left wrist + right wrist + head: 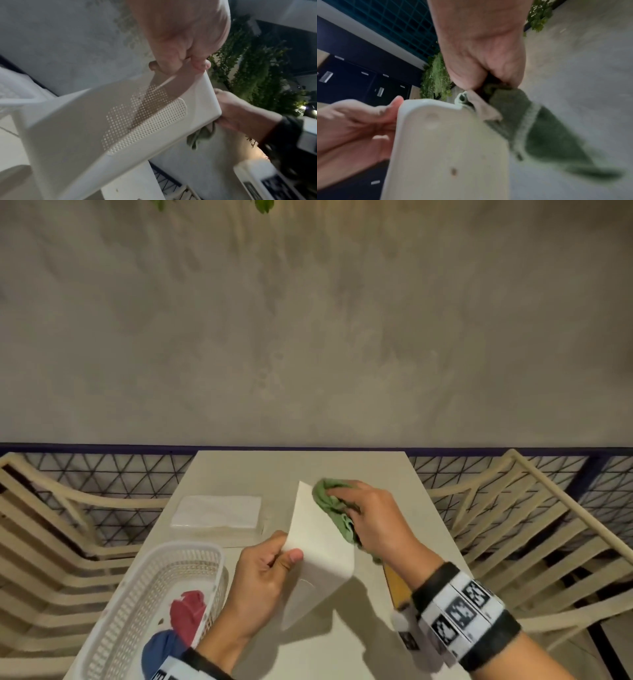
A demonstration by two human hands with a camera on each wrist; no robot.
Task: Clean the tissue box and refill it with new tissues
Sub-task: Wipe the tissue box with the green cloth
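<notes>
A white plastic tissue box (318, 546) is held tilted above the table, one end pointing away from me. My left hand (263, 573) grips its left edge, thumb on the upper face. My right hand (370, 518) holds a bunched green cloth (330, 505) against the box's far right side. In the left wrist view the box (120, 121) shows a perforated panel, pinched by my left fingers (199, 63). In the right wrist view the cloth (539, 135) hangs beside the box (447, 148) from my right hand (484, 60). A stack of white tissues (217, 511) lies at the table's far left.
A white slotted basket (137, 611) at the near left holds a red cloth (188, 611) and a blue cloth (161, 648). A yellow-brown flat object (395, 587) lies under my right wrist. Slatted cream chairs (51, 542) flank the table (308, 467), with a mesh railing behind.
</notes>
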